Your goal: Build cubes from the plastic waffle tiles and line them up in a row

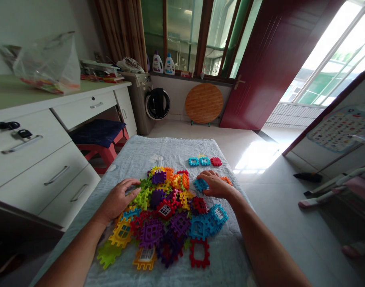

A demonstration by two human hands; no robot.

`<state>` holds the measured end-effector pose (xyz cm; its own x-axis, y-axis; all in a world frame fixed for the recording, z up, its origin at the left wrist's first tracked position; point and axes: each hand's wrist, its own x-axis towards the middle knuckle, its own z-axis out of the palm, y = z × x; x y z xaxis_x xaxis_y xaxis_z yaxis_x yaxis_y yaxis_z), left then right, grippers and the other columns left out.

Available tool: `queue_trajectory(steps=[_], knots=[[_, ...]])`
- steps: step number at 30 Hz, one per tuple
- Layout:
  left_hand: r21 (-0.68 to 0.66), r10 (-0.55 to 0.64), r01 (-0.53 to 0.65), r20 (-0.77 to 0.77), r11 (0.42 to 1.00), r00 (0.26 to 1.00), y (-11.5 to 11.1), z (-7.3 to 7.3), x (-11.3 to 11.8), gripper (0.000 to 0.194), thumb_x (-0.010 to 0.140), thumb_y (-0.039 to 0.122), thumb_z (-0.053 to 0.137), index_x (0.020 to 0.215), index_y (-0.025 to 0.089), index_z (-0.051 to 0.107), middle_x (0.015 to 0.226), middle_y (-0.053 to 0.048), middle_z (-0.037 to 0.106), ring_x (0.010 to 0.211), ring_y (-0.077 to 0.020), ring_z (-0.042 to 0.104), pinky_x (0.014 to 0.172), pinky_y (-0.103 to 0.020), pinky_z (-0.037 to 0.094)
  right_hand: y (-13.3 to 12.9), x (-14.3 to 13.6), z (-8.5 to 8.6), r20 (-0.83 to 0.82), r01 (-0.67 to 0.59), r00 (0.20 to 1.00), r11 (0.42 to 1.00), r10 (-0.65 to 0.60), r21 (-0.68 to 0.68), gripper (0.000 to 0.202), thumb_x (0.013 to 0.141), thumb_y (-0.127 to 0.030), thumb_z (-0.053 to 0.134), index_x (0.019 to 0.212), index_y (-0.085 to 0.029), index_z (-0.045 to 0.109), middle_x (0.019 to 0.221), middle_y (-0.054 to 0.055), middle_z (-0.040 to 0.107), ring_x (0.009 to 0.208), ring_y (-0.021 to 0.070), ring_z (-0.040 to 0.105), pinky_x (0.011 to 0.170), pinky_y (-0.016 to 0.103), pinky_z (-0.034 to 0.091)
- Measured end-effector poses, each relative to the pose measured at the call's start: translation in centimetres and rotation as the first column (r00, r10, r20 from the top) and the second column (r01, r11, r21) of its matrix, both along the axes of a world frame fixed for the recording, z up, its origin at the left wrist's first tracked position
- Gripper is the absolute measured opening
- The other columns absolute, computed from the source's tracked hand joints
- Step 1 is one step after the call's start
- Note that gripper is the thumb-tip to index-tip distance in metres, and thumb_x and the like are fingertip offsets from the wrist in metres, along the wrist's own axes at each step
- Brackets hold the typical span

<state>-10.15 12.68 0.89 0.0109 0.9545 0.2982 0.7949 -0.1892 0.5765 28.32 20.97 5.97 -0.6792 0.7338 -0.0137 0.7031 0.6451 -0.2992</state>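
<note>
A heap of plastic interlocking building blocks [158,197], square and toothed in many colours, covers the middle of the cloth-covered table [158,149]. My left hand [120,199] rests at the heap's left side, thumb apart from the fingers, beside the green blocks [144,197]. To the right of the heap, my right hand [214,185] has its fingers and thumb around a blue block [200,184]. An orange block [227,180] lies partly hidden just past that hand. Farther back sit two blue window blocks [199,161] and a red block [216,161] in a row, with a yellow piece behind them.
At left stands a white desk [59,139] with drawers, and a stool with a dark cushion [98,131]. A washing machine [140,99], a round wooden tabletop [204,103] and a red door [260,59] are beyond the table. A pink-and-white chair frame [344,179] is at right.
</note>
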Motion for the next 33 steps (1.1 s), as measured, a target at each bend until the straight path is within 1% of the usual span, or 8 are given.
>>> queue_trajectory(steps=[5,10,14,18,21,25,30,33], knots=[[-0.007,-0.012,0.012,0.002,1.0,1.0,0.0,-0.2,-0.1,0.039,0.082,0.053,0.052,0.1,0.021,0.064,0.111,-0.007,0.064,0.106,-0.0233,0.06,0.099,-0.037,0.045,0.2,-0.2,-0.2,0.02,-0.006,1.0,1.0,0.006,-0.003,0.063,0.064,-0.019,0.066,0.125,-0.022,0.051,0.124,0.009,0.053,0.112,0.0276,0.045,0.095,0.044,0.034],[0.01,-0.01,0.01,0.005,1.0,1.0,0.0,-0.1,-0.1,0.037,0.082,0.052,0.052,0.099,0.021,0.065,0.111,-0.007,0.065,0.107,-0.0236,0.06,0.098,-0.037,0.045,0.9,-0.8,0.5,0.114,0.004,0.993,1.0,-0.005,0.008,0.051,0.06,-0.024,0.071,0.11,-0.02,0.061,0.109,0.009,0.058,0.103,0.0284,0.048,0.09,0.043,0.036],[0.018,-0.001,0.001,0.006,1.0,1.0,-0.1,0.1,0.1,0.037,0.082,0.052,0.052,0.098,0.021,0.066,0.11,-0.007,0.066,0.105,-0.0237,0.061,0.098,-0.037,0.046,3.3,-1.9,1.9,0.067,0.043,0.996,0.993,-0.051,0.112,0.05,0.061,-0.032,0.073,0.109,-0.023,0.062,0.108,0.008,0.058,0.103,0.0288,0.047,0.09,0.043,0.035],[0.006,-0.002,0.002,0.006,1.0,1.0,-0.1,0.4,0.2,0.038,0.081,0.053,0.051,0.097,0.022,0.066,0.109,-0.007,0.066,0.105,-0.024,0.061,0.097,-0.038,0.046,6.7,-4.8,2.6,0.01,0.105,0.994,0.974,-0.109,0.198,0.05,0.065,-0.04,0.07,0.111,-0.023,0.062,0.108,0.008,0.059,0.103,0.0278,0.046,0.093,0.042,0.032],[-0.003,-0.002,0.002,0.004,1.0,1.0,-0.2,0.5,0.3,0.038,0.082,0.052,0.051,0.097,0.021,0.066,0.109,-0.007,0.066,0.105,-0.0241,0.061,0.097,-0.037,0.046,8.8,-7.6,2.0,0.05,0.122,0.99,0.973,-0.134,0.196,0.053,0.065,-0.043,0.07,0.113,-0.021,0.062,0.11,0.009,0.058,0.105,0.0284,0.045,0.093,0.042,0.031],[0.007,-0.002,0.002,0.0,1.0,1.0,-0.3,0.7,0.4,0.036,0.082,0.051,0.051,0.097,0.021,0.066,0.109,-0.007,0.066,0.104,-0.024,0.061,0.096,-0.037,0.047,10.2,-10.3,0.6,0.128,0.121,0.981,0.98,-0.142,0.159,0.053,0.067,-0.042,0.067,0.115,-0.021,0.061,0.114,0.011,0.057,0.109,0.0303,0.044,0.095,0.046,0.029],[0.023,-0.004,0.004,-0.005,1.0,1.0,-0.3,0.5,0.2,0.035,0.082,0.05,0.053,0.097,0.021,0.066,0.108,-0.007,0.066,0.104,-0.0237,0.061,0.095,-0.035,0.048,11.0,-11.1,-0.2,0.192,0.11,0.973,0.989,-0.127,0.097,0.051,0.061,-0.041,0.072,0.107,-0.021,0.066,0.112,0.013,0.059,0.108,0.0345,0.046,0.093,0.053,0.03],[0.017,-0.004,0.004,-0.005,1.0,1.0,-0.2,0.4,0.1,0.036,0.082,0.05,0.053,0.098,0.021,0.066,0.109,-0.007,0.066,0.105,-0.0238,0.061,0.096,-0.036,0.047,11.7,-10.8,0.2,0.196,0.105,0.974,0.993,-0.115,0.061,0.06,0.058,-0.044,0.076,0.112,-0.022,0.063,0.116,0.012,0.059,0.108,0.0341,0.048,0.091,0.049,0.034]])
